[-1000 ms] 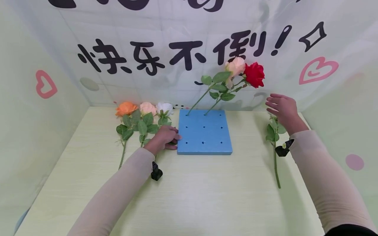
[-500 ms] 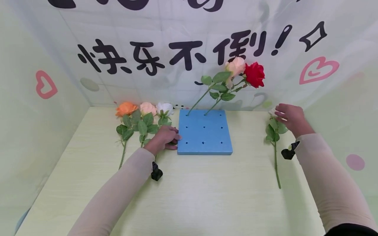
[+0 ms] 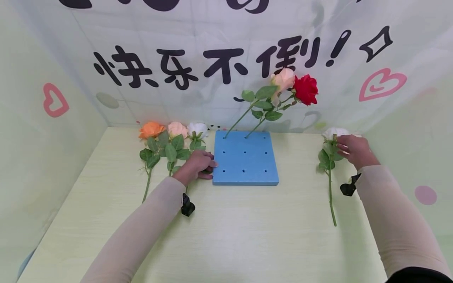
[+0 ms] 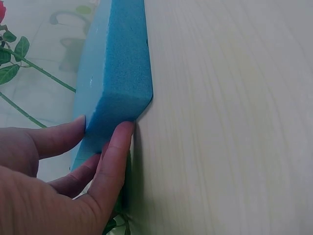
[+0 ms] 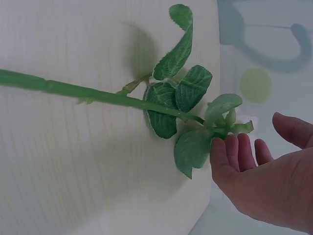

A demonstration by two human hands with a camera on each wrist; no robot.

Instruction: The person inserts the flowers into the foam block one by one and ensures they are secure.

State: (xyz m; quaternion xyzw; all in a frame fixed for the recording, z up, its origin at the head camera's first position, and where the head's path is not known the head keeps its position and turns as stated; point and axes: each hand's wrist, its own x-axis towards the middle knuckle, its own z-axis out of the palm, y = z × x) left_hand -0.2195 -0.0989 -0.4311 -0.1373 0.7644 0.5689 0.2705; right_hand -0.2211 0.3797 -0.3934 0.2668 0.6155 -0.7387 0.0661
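A blue foam block (image 3: 244,161) with small holes lies flat on the table. My left hand (image 3: 199,165) holds its left edge; in the left wrist view the thumb (image 4: 63,139) is on the top face and the fingers lie along the side. Two roses stand tilted in its back row of holes, one pale pink (image 3: 283,79) and one red (image 3: 306,90). On the right lies a white rose (image 3: 334,133), its stem pointing toward me. My right hand (image 3: 356,151) is at its head, fingertips right at the upper leaves (image 5: 193,149) and thumb spread away.
Left of the block lie an orange rose (image 3: 151,130), a pink rose (image 3: 177,130) and another white rose (image 3: 197,130), partly behind my left hand. A printed cloth backdrop (image 3: 219,106) rises at the table's (image 3: 226,236) back edge, with walls at both sides.
My right hand has moved down and slightly right to the white rose, whose head now shows. The left hand and block have stayed in place.
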